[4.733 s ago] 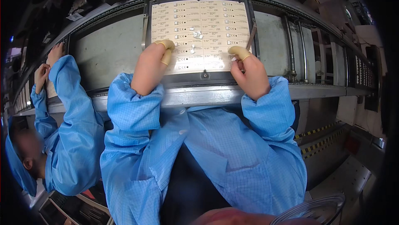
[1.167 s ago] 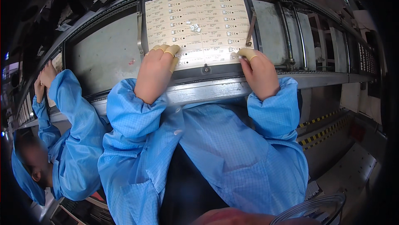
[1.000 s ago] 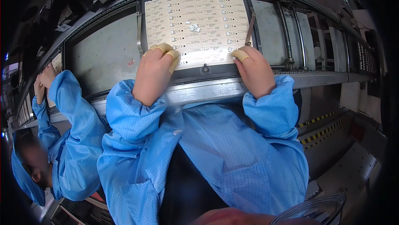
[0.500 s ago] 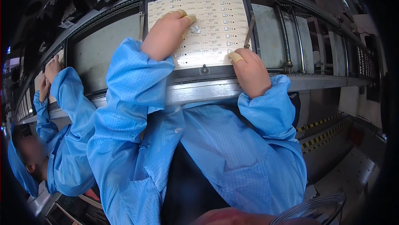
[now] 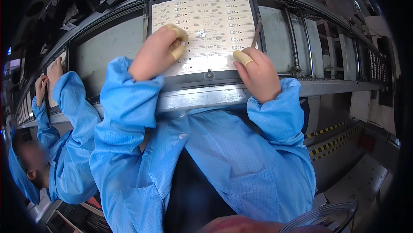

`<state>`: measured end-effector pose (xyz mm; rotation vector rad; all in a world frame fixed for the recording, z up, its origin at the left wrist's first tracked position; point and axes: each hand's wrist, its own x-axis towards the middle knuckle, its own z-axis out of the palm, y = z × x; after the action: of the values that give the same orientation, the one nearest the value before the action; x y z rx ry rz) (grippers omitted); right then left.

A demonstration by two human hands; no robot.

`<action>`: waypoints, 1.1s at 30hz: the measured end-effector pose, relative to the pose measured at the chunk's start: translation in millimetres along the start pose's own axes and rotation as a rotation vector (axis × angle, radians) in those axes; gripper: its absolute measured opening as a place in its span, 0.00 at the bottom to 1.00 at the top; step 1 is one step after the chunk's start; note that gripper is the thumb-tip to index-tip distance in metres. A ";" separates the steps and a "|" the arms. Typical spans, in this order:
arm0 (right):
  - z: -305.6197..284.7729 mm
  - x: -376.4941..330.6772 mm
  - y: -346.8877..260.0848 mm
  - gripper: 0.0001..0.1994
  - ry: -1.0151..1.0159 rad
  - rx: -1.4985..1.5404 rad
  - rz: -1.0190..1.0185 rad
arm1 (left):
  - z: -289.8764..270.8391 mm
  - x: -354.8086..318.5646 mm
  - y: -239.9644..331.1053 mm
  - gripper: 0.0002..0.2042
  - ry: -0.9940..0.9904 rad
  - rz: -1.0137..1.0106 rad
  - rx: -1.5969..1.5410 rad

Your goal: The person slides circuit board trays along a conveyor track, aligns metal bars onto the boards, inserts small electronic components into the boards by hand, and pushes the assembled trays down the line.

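A cream circuit-board panel with rows of printed black markings lies in a dark frame. My left hand, in yellow finger cots, is over the panel's left part. Its fingers are curled together, with what looks like a small white part at the tips. Right of it, a small pile of white parts rests on the panel. My right hand is at the panel's lower right, index finger and thumb bent close together; what they hold is hidden. A thin metal strip reaches up from behind it; I cannot tell whether it is held.
The frame sits on a conveyor with a metal front rail. A threaded rod stands right of it. On the left, another person in a blue coat has both hands at the same line. Yellow-black tape marks the floor at right.
My left hand has drawn back left and toward me from the white pile, which shows more fully. My right hand has shifted slightly left. The panel has moved a little left.
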<state>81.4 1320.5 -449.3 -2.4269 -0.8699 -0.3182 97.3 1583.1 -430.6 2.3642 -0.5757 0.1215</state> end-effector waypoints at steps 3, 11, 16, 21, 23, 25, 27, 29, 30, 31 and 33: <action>2.4 11.2 -0.2 0.10 0.027 0.033 0.001 | -1.3 -22.8 6.4 0.09 -0.056 -0.229 -0.118; 44.7 77.7 -17.4 0.16 -0.118 -0.073 0.031 | 11.9 -50.0 15.2 0.09 -0.002 -0.325 -0.130; 46.6 86.1 -20.9 0.15 -0.388 -0.201 -0.049 | 16.4 -56.0 10.7 0.09 0.026 -0.249 -0.081; 43.1 78.7 -21.5 0.14 -0.387 -0.184 -0.031 | 21.9 -55.0 11.9 0.09 0.027 -0.057 0.072; 43.8 75.3 -20.6 0.14 -0.375 -0.178 -0.021 | 25.4 -55.1 10.3 0.09 0.032 -0.026 0.141; 46.8 70.9 -18.4 0.14 -0.282 -0.153 -0.020 | 27.0 -56.3 12.5 0.09 0.046 -0.023 0.173; 50.2 65.1 -13.4 0.13 -0.232 -0.125 0.000 | 28.8 -56.6 16.5 0.10 0.055 -0.018 0.200; 51.8 62.3 -12.4 0.13 -0.183 -0.093 0.016 | 30.1 -56.8 19.2 0.10 0.055 0.037 0.292; 52.5 61.9 -13.6 0.13 -0.160 -0.089 0.037 | 30.6 -56.4 20.9 0.10 0.054 0.037 0.292; 52.9 61.5 -14.3 0.12 -0.137 -0.084 0.057 | 30.9 -55.5 23.2 0.11 0.025 0.073 0.346; 52.7 63.8 -14.0 0.12 -0.153 -0.095 0.062 | 32.2 -53.3 27.3 0.11 0.002 0.108 0.404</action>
<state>123.2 1392.0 -462.7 -2.5873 -0.8605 -0.1549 35.4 1563.9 -451.1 2.7194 -0.7341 0.3141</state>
